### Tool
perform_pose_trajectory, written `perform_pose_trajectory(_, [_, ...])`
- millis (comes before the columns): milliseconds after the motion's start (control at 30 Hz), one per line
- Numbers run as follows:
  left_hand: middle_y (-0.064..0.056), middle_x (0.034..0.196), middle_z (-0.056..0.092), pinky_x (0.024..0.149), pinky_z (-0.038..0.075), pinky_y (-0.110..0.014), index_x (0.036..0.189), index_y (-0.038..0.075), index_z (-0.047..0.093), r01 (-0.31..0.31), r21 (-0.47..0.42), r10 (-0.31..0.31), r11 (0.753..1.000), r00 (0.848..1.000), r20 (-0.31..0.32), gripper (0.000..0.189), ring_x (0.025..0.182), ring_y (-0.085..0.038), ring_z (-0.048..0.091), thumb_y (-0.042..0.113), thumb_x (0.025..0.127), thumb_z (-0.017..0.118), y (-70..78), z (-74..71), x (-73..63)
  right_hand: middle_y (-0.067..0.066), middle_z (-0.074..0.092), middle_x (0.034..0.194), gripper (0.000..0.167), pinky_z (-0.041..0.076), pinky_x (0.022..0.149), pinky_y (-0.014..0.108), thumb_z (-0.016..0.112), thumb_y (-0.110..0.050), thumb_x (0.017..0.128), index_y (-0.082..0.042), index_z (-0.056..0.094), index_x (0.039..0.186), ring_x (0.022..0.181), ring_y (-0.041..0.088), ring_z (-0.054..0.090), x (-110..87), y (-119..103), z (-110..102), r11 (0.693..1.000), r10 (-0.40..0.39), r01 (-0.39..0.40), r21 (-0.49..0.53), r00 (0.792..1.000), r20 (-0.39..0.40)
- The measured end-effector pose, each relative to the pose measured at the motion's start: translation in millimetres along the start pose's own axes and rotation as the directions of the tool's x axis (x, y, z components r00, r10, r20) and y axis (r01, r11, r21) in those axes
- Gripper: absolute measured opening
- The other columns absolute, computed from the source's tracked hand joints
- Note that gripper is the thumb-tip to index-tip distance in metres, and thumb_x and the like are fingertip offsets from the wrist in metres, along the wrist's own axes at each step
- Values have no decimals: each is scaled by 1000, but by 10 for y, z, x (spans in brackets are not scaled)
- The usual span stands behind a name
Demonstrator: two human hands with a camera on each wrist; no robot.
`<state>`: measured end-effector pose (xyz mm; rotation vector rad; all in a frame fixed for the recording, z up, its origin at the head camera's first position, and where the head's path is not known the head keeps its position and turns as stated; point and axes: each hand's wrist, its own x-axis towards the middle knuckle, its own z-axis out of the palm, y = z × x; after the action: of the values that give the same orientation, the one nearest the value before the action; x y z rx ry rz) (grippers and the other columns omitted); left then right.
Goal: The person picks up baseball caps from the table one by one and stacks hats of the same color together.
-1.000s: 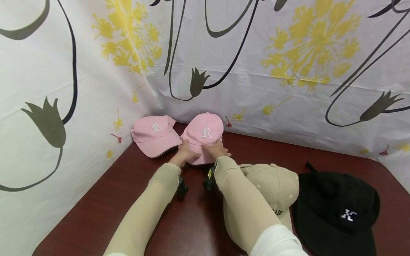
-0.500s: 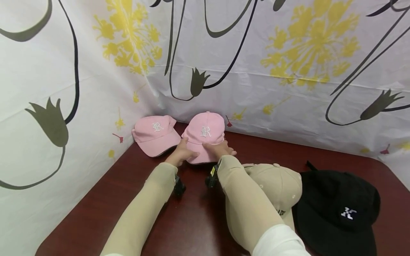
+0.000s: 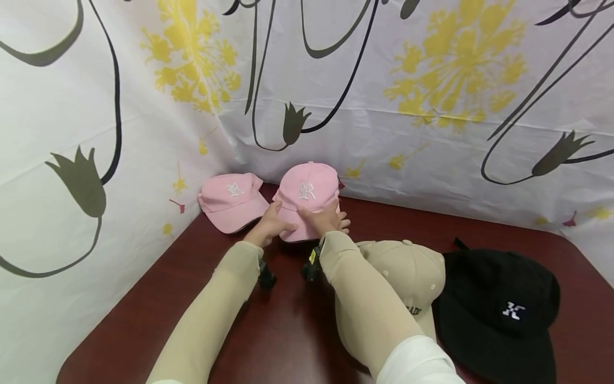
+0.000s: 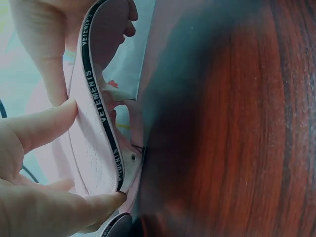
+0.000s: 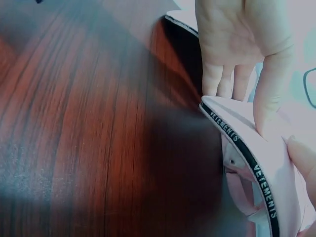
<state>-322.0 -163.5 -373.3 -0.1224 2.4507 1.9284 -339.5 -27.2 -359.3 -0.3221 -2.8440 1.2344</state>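
A pink cap [image 3: 307,184] with a white embroidered letter faces me at the back of the table. My left hand [image 3: 269,224] grips the left side of its brim. My right hand [image 3: 328,217] holds the right side, with the thumb on top of the brim. Along the brim's edge in the left wrist view runs a black band [image 4: 101,106] with white lettering. Through the gap under the brim, the cap's inside and back strap show in both wrist views. Directly to its left sits a second, similar pink cap [image 3: 233,201].
On the right lie a beige cap [image 3: 408,272], partly hidden by my right sleeve, and a black cap [image 3: 494,298]. The dark red wooden table [image 3: 273,330] meets a white flowered cloth [image 3: 364,138] at the back and left.
The gripped pink cap has shifted slightly up in the head view, relative to the second pink cap. Both hands stay on its brim. The other caps keep their places.
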Motion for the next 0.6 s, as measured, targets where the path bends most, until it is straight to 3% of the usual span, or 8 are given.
perform_pose_trajectory(267, [-21, 148, 18, 106, 20, -36, 144, 1, 19, -45, -30, 44, 999, 999, -12, 85, 134, -28, 17, -8, 74, 68, 52, -82, -67, 31, 32, 130, 104, 22, 96, 53, 71, -57, 68, -19, 15, 147, 120, 43, 25, -125, -80, -58, 999, -39, 39, 10, 998, -41])
perform_pose_trajectory(467, [-22, 148, 16, 107, 17, -38, 144, -1, 17, -86, 44, 87, 995, 996, -6, 88, 135, -31, 13, -7, 73, 68, 54, -223, -178, 32, 31, 128, 106, 28, 95, 50, 76, -48, 66, -13, 17, 146, 116, 43, 32, -260, -140, -24, 991, -98, 104, 89, 993, -66])
perform_pose_trajectory(600, [-21, 148, 15, 108, 15, -40, 144, -1, 17, -117, 92, 118, 989, 993, -1, 89, 136, -32, 12, -5, 72, 69, 43, -345, -282, 30, 26, 135, 106, 30, 94, 52, 77, -45, 66, -12, 16, 146, 117, 46, 33, -365, -151, 12, 982, -157, 161, 96, 986, -49])
